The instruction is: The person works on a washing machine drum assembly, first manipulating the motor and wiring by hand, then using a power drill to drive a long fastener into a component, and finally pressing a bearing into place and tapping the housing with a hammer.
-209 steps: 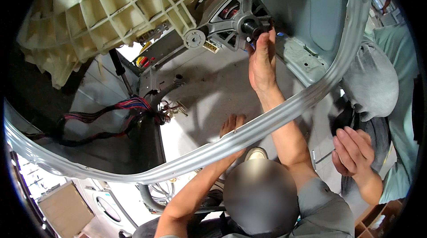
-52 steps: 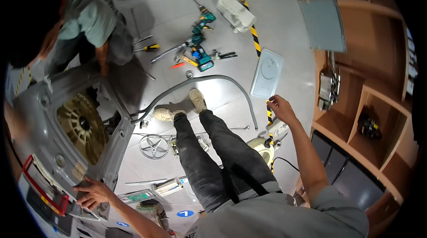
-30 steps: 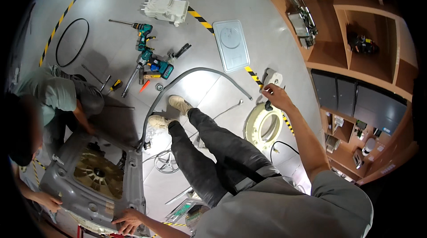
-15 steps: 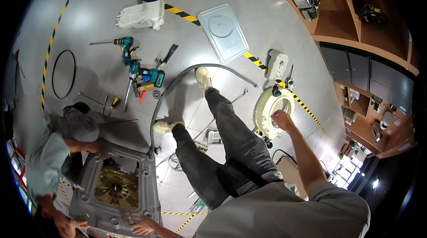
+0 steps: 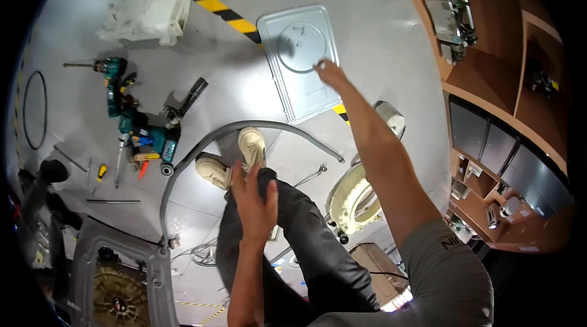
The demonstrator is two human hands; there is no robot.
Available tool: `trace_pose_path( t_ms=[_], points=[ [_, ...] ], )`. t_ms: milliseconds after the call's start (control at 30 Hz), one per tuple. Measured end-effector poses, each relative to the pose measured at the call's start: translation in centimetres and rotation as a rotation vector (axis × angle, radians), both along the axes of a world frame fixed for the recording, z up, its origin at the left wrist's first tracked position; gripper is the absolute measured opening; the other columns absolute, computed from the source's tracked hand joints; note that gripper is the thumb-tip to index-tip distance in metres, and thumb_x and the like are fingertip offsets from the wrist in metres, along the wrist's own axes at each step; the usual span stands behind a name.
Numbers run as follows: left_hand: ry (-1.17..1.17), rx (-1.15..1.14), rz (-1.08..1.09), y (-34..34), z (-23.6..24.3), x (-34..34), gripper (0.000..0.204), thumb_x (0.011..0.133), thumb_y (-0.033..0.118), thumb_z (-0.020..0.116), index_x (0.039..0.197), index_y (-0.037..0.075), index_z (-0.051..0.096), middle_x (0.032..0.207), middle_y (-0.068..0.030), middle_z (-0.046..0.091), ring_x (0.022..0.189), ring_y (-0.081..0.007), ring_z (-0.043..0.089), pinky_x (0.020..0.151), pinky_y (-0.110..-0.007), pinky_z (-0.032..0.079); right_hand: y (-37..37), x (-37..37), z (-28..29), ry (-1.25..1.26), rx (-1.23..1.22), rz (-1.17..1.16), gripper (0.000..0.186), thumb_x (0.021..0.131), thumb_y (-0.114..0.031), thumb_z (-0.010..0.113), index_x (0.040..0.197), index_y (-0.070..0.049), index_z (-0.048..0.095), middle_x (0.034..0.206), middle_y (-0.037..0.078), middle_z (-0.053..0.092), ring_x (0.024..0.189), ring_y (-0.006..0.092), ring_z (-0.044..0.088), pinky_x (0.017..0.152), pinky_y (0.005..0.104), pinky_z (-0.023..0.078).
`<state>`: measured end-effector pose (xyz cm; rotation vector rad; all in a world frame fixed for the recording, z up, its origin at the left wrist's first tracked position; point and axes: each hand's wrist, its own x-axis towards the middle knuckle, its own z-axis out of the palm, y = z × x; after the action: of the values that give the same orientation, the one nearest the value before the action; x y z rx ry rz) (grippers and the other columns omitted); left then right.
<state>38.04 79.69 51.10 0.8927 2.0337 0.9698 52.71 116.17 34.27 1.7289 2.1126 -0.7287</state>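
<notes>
My right hand [image 5: 330, 74] is over the flat grey metal panel [image 5: 302, 104] on the floor, its fingers pinched together. Something small may sit between the fingertips, but I cannot make it out. A few small screws [image 5: 299, 30] lie within the round outline pressed into the panel. My left hand [image 5: 255, 205] hangs in front of my legs, fingers spread and holding nothing. Between my feet and the panel, a grey hose [image 5: 244, 123] curves over the floor. The cream-coloured ring [image 5: 342, 208] lies below my right forearm.
Left of the hose lie a cordless drill [image 5: 114, 85], another teal power tool [image 5: 162, 142] and a yellow-handled screwdriver [image 5: 101, 172]. A white plastic housing [image 5: 153, 12] is at the far left. The grey machine body [image 5: 159, 272] stands at lower left. Wooden shelving [image 5: 489, 40] lines the right.
My right hand has gone from the cream ring to the grey panel. My left hand has come off the machine body to in front of my legs. The view has shifted.
</notes>
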Motion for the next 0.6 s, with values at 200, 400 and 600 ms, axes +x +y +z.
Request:
trace_pose_path(
  t_ms=[200,400,600],
  points=[
    [-0.045,-0.216,-0.346,2.4,-4.7,-2.4,0.042,0.084,0.016,0.068,0.121,0.001,0.055,0.121,-0.0228,0.054,0.113,-0.04,0.051,0.098,-0.045,0.04,11.2,-6.5,-12.0,-0.13,0.293,0.08,0.048,0.088,-0.035,0.06,0.131,-0.017,0.049,0.12,0.026,0.056,0.11,0.0404,0.056,0.096,0.0451,0.046],
    [-0.058,-0.402,-0.342,1.2,-5.0,-5.9,0.045,0.08,0.015,0.07,0.12,0.0,0.055,0.123,-0.0229,0.052,0.112,-0.0406,0.051,0.095,-0.046,0.041,11.5,-9.1,-17.1,-0.086,0.419,0.121,0.038,0.085,-0.02,0.06,0.122,-0.014,0.056,0.116,0.023,0.054,0.104,0.0401,0.059,0.09,0.045,0.051],
    [-0.237,-0.274,-0.337,2.3,-3.3,-5.5,0.045,0.082,0.014,0.07,0.122,0.0,0.054,0.122,-0.0217,0.054,0.109,-0.0385,0.054,0.092,-0.043,0.045,12.8,-8.2,-16.0,-0.092,0.414,0.2,0.033,0.079,-0.018,0.064,0.111,-0.011,0.063,0.11,0.022,0.06,0.102,0.0365,0.062,0.087,0.0428,0.052]
  ],
)
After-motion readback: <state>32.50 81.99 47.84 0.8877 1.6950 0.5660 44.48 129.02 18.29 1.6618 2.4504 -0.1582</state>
